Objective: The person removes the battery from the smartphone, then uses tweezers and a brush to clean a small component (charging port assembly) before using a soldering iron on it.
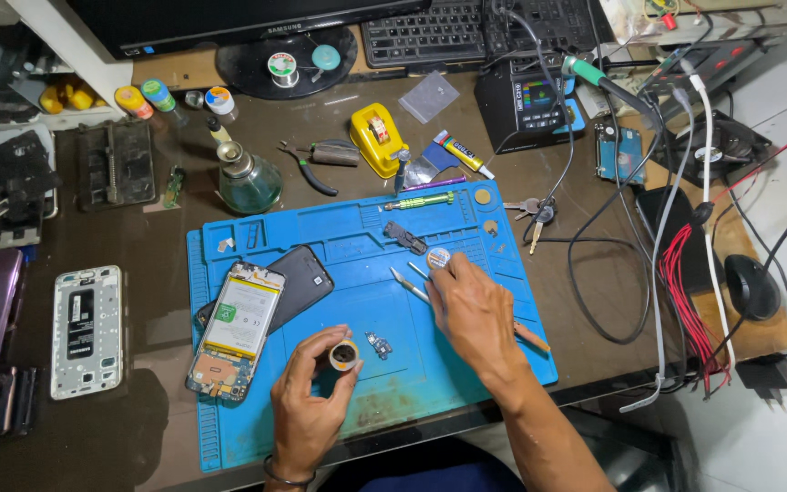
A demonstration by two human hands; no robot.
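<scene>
My left hand (307, 401) holds a small round tin or roll (344, 354) just above the blue work mat (366, 239). A tiny circuit part (378, 344) lies on the mat right beside it. My right hand (474, 314) rests on the mat and grips metal tweezers (409, 282) whose tips point up-left. A small round lid (438, 258) lies just beyond the right fingertips. An opened phone (236, 330) with its battery showing lies on the mat's left side, partly over a dark back cover (303, 277).
A phone frame (87, 330) lies left of the mat. Behind the mat are a glass bottle (249, 179), pliers (316, 161), a yellow tape dispenser (378, 137) and a glue tube (463, 152). A soldering station (534, 103), cables (685, 282) and a mouse (751, 285) crowd the right side.
</scene>
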